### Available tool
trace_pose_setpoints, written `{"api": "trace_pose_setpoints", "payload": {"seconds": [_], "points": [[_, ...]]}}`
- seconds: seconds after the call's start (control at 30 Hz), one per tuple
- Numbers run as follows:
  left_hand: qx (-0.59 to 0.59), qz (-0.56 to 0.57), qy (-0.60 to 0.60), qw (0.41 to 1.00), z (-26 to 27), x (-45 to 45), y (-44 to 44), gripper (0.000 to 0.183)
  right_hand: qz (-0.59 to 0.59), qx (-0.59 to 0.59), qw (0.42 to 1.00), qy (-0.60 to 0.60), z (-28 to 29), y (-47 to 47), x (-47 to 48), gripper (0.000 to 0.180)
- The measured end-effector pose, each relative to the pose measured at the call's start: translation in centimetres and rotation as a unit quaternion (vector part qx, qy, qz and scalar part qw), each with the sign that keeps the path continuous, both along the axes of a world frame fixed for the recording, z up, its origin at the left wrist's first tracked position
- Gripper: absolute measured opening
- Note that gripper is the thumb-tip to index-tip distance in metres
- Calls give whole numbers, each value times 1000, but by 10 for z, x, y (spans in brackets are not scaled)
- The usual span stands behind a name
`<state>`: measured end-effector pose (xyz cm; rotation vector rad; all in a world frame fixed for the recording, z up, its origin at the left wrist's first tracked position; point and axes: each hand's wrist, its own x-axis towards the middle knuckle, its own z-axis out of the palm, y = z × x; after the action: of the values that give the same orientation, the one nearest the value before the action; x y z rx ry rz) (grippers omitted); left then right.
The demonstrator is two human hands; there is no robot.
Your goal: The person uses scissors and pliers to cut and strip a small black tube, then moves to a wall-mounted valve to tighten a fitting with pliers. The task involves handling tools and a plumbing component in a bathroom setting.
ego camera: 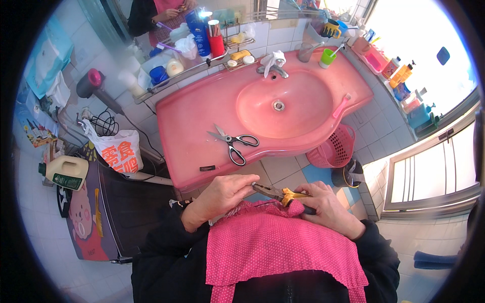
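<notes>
My right hand (pixel 322 200) holds pliers (pixel 282 194) with yellow and black handles, their jaws pointing left. The fingertips of my left hand (pixel 223 193) pinch a small pale piece (pixel 253 183) at the jaw tips; what it is cannot be told. Below both hands spreads a pink dotted apron (pixel 280 242), worn over black clothing. Beyond them, open scissors (pixel 232 142) with black and white handles lie on the pink washbasin counter (pixel 189 125). A small black item (pixel 207 168) rests near the counter's front edge, left of the scissors.
The oval basin (pixel 284 102) has a faucet (pixel 274 70) with a cloth over it. A pink toothbrush (pixel 342 105) lies on its right rim. Under the counter stand a pink basket (pixel 333 147) and a dark bin (pixel 346 173). At left are a plastic bag (pixel 117 151) and a jug (pixel 66 172).
</notes>
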<state>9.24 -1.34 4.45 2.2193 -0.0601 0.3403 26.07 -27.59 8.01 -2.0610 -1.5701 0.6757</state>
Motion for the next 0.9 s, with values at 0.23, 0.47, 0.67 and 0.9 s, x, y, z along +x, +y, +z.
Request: {"api": "trace_pose_setpoints", "payload": {"seconds": [0.23,0.47,0.67,0.9], "points": [[85,5,-45,995,-5,1,-3,35,8,18,999,-41,-4,0,0,48],[183,-2,-57,981,-3,0,-6,40,7,1,998,-67,-1,-1,-1,48],[200,-9,-63,978,-1,1,-4,40,10,6,1000,-29,-4,1,-1,48],[202,-19,-70,977,-3,2,-2,40,11,5,1000,-7,-12,2,2,49]]}}
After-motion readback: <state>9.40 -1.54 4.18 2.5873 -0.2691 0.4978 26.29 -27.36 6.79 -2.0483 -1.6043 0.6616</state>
